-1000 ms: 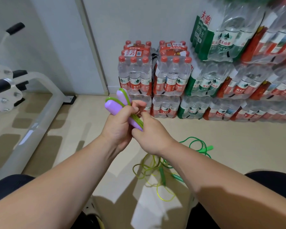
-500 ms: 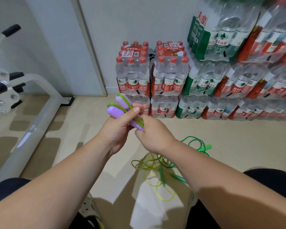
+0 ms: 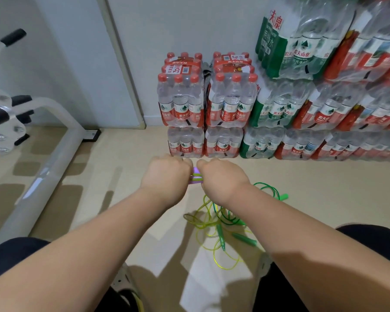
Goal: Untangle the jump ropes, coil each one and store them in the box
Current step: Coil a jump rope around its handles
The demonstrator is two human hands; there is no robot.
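Two fists meet knuckle to knuckle: the left hand (image 3: pixel 164 174) and right hand (image 3: pixel 221 179) both grip one purple-handled jump rope (image 3: pixel 196 170). Two more, a yellow rope (image 3: pixel 203 226) and a green rope (image 3: pixel 283 196), lie tangled on the floor (image 3: pixel 144 154) beneath the right wrist.

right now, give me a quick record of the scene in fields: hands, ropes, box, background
left hand: grips the purple handles, yellow-green cord wound round them
right hand: grips the same handles, close beside the left
rope tangle: green and yellow, loose on the floor
box: not in view
background: water bottle packs stacked by the wall
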